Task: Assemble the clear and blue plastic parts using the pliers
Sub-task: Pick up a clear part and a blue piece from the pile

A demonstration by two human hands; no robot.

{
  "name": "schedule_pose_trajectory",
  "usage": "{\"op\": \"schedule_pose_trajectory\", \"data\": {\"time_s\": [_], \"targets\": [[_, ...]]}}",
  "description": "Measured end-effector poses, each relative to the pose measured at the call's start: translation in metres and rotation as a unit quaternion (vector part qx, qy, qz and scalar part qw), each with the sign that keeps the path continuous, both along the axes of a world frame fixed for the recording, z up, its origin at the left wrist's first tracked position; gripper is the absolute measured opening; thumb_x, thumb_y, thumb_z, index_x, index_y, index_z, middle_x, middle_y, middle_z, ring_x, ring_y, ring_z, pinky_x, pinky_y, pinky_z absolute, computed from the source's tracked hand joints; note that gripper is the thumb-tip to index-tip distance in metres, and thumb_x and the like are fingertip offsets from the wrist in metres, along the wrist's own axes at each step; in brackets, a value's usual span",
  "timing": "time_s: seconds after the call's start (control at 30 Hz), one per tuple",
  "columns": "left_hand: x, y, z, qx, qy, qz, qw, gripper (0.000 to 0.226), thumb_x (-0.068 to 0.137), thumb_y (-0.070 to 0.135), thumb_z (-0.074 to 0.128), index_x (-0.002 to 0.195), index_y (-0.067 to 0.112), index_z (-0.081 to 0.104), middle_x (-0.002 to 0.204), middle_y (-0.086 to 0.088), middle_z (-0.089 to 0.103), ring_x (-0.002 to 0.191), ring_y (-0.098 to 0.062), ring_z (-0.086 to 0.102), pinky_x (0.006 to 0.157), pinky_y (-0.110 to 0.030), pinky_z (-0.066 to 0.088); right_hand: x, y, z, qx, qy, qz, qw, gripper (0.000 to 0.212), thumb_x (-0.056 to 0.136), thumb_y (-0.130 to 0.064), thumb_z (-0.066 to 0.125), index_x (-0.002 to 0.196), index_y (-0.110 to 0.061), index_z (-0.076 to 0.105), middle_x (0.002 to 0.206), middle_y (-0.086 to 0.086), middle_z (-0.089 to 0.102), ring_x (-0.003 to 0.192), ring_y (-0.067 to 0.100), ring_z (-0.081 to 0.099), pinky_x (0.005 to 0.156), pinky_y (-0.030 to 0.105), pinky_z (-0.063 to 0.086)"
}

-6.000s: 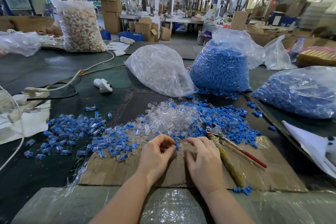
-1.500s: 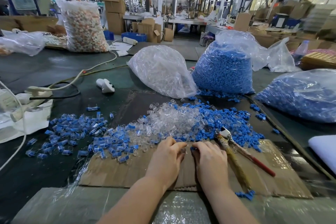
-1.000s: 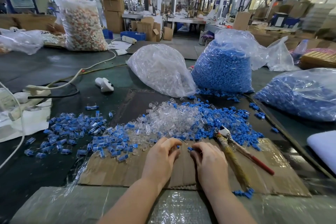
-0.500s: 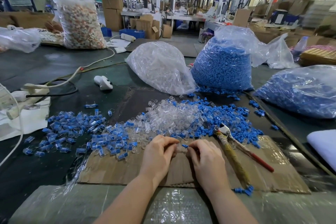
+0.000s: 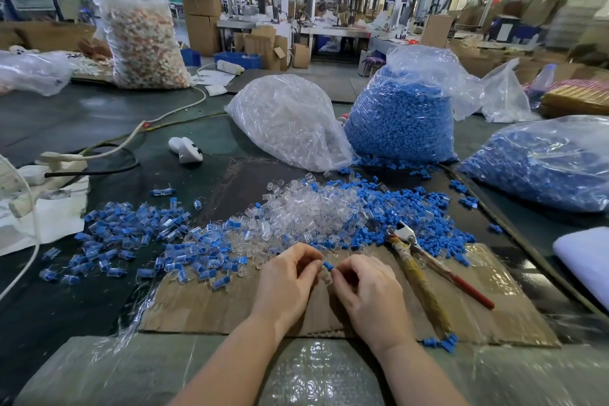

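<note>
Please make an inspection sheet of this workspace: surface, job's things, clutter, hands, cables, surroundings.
Surface: dark table, cardboard sheet under the hands.
Job's things: loose clear parts, loose blue parts, assembled pieces; pliers lie unused.
Clutter: bags of clear parts and blue parts.
Hands: left hand and right hand pinch a blue part.
Cables: white cable, black cable.
Surroundings: boxes, benches.

Two bare forearms, no sleeves

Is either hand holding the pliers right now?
No, the pliers lie on the cardboard, right of both hands.
</note>
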State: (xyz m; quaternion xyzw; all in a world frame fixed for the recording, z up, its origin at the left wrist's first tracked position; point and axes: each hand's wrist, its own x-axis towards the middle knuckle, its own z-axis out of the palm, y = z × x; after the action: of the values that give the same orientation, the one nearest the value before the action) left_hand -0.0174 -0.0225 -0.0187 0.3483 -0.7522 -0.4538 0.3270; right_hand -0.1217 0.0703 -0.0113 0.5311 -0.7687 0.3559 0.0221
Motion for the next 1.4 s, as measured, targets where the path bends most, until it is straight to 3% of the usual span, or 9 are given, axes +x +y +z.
{"op": "schedule_pose_trajectory", "data": {"time_s": [0.3, 0.47, 0.57, 0.67, 0.9, 1.17, 1.27, 1.4], "targets": [[0.001, 0.005, 0.001, -0.073, -0.010, -0.032, 0.997, 0.033, 0.085, 0.008, 0.065, 0.077, 0.040, 0.059, 0.078, 0.015, 0.066, 0.078, 0.006, 0.060, 0.071, -0.004, 0.042, 0.000, -0.001, -0.002, -0.007, 0.001, -0.019, 1.000, 0.018, 0.083, -0.026, 0.067, 0.069, -0.019, 0.058, 0.068, -0.013, 0.051, 0.071, 0.014, 0.051, 0.070, 0.028, 0.039], [0.000, 0.002, 0.001, 0.015, 0.014, -0.024, 1.000, 0.025, 0.088, 0.007, 0.061, 0.080, 0.031, 0.062, 0.078, 0.009, 0.067, 0.075, 0.002, 0.063, 0.068, -0.011, 0.048, -0.001, -0.001, -0.004, -0.037, 0.015, -0.003, 0.999, 0.011, 0.083, -0.028, 0.069, 0.076, -0.020, 0.064, 0.075, -0.011, 0.062, 0.075, 0.012, 0.056, 0.072, 0.030, 0.045], [0.000, 0.001, 0.003, 0.049, 0.035, -0.027, 0.998, 0.026, 0.089, 0.004, 0.058, 0.085, 0.029, 0.062, 0.079, 0.005, 0.066, 0.072, 0.000, 0.063, 0.066, -0.013, 0.049, -0.001, -0.001, -0.003, -0.063, 0.013, 0.009, 0.998, 0.013, 0.080, -0.024, 0.073, 0.090, -0.021, 0.066, 0.085, -0.013, 0.062, 0.079, 0.008, 0.056, 0.074, 0.029, 0.047], [0.001, 0.001, 0.005, 0.052, 0.038, -0.037, 0.997, 0.026, 0.089, 0.003, 0.057, 0.088, 0.028, 0.063, 0.078, 0.003, 0.067, 0.069, 0.001, 0.063, 0.065, -0.012, 0.049, -0.002, -0.001, -0.003, -0.072, 0.019, 0.030, 0.997, 0.021, 0.079, -0.019, 0.074, 0.098, -0.021, 0.067, 0.087, -0.013, 0.062, 0.080, 0.007, 0.056, 0.074, 0.030, 0.051], [0.002, 0.001, 0.009, 0.022, 0.018, -0.039, 0.999, 0.021, 0.088, 0.004, 0.060, 0.085, 0.024, 0.066, 0.077, 0.004, 0.068, 0.071, -0.003, 0.062, 0.067, -0.012, 0.049, -0.003, -0.002, -0.002, -0.069, 0.022, 0.040, 0.997, 0.016, 0.080, -0.020, 0.072, 0.095, -0.017, 0.070, 0.086, -0.010, 0.062, 0.080, 0.009, 0.056, 0.071, 0.034, 0.051], [0.002, 0.001, 0.010, 0.024, 0.014, -0.022, 0.999, 0.017, 0.083, 0.008, 0.067, 0.080, 0.025, 0.064, 0.074, 0.003, 0.066, 0.063, 0.005, 0.057, 0.063, -0.008, 0.045, -0.002, -0.002, -0.002, -0.067, 0.028, 0.039, 0.997, 0.018, 0.077, -0.018, 0.075, 0.094, -0.018, 0.070, 0.086, -0.010, 0.061, 0.082, 0.011, 0.057, 0.072, 0.031, 0.051], [0.001, -0.002, 0.009, 0.045, 0.027, -0.011, 0.999, 0.015, 0.083, 0.006, 0.066, 0.081, 0.020, 0.064, 0.075, 0.001, 0.065, 0.062, 0.006, 0.057, 0.061, -0.008, 0.045, -0.002, -0.001, -0.001, -0.076, 0.053, -0.006, 0.996, 0.026, 0.075, -0.016, 0.076, 0.100, -0.017, 0.068, 0.091, -0.008, 0.061, 0.087, 0.013, 0.057, 0.080, 0.032, 0.046], [0.002, -0.004, 0.008, 0.077, 0.052, -0.008, 0.996, 0.012, 0.084, 0.004, 0.065, 0.083, 0.016, 0.065, 0.075, -0.003, 0.065, 0.063, 0.001, 0.058, 0.061, -0.011, 0.046, -0.012, 0.005, 0.004, -0.011, 0.102, -0.178, 0.979, 0.041, 0.079, -0.024, 0.072, 0.117, -0.011, 0.062, 0.112, 0.007, 0.062, 0.106, 0.026, 0.057, 0.094, 0.045, 0.040]]}}
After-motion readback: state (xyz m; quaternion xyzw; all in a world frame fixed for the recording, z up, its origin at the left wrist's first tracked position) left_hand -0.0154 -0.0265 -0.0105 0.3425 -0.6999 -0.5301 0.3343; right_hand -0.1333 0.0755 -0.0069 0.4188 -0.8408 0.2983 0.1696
